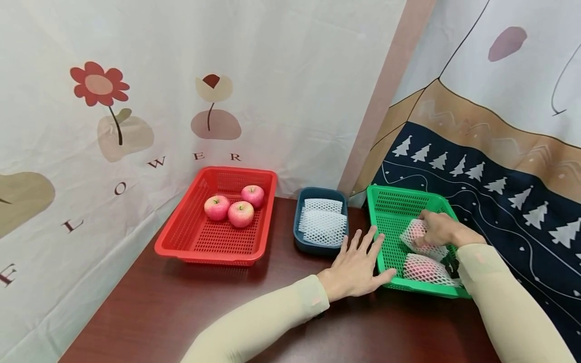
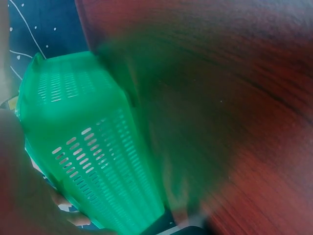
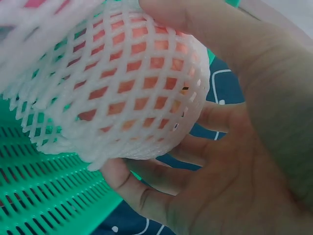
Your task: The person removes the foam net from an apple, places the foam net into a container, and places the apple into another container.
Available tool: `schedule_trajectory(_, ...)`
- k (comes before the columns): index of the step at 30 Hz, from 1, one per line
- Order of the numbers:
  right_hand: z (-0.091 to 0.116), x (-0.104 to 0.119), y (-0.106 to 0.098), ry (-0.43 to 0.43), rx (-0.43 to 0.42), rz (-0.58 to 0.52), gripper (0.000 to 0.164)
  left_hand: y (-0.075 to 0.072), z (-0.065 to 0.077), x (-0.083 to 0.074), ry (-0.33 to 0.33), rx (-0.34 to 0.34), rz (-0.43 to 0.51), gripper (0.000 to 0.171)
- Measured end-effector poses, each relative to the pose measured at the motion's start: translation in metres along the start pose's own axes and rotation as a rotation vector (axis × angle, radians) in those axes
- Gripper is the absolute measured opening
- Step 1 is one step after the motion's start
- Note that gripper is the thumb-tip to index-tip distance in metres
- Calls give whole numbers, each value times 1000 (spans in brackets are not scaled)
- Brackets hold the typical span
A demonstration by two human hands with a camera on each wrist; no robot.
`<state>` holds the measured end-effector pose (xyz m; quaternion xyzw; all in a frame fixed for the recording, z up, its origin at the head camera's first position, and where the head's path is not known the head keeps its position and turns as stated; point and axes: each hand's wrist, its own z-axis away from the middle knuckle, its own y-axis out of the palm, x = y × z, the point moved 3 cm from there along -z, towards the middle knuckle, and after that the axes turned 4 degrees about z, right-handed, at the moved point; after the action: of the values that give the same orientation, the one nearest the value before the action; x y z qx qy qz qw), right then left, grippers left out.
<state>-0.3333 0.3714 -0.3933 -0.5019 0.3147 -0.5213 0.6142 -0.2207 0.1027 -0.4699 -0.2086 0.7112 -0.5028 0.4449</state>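
At the green basket (image 1: 386, 232), we are watching a right hand (image 1: 438, 228) reaching over the far-right part and holding a net-wrapped apple (image 1: 414, 234), its grip closing around the fruit with the thumb on one side and curled fingers on the other. Inside the basket's right half, we are seeing that apple lying under the fingertips, to the left of the palm, its white sleeve's long axis running aslant from far left to near right in the head view. On the near side, a second wrapped apple (image 1: 424, 268) is lying just beside it; we are finding it impossible to tell whether the fruits are touching. We are finding the right hand nearer to both, while the left hand (image 1: 356, 264) is spreading straight fingers at the basket's left edge, its grip holding nothing. Farther left on the tabletop (image 1: 150, 302), we are seeing a blue container (image 1: 322, 248) holding white foam nets (image 1: 323, 227) and a red basket (image 1: 199, 247) holding three bare apples (image 1: 241, 214).
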Motion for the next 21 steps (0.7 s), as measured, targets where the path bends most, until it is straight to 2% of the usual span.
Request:
schedule_trajectory(11,8,8,-7,8,-67,-18,92,-1,0,-1,-7,6,-9,95)
schedule_trajectory(21,13,20,-11,-17,-143,-10,87,-3,1,-1,-9,4,-2,95)
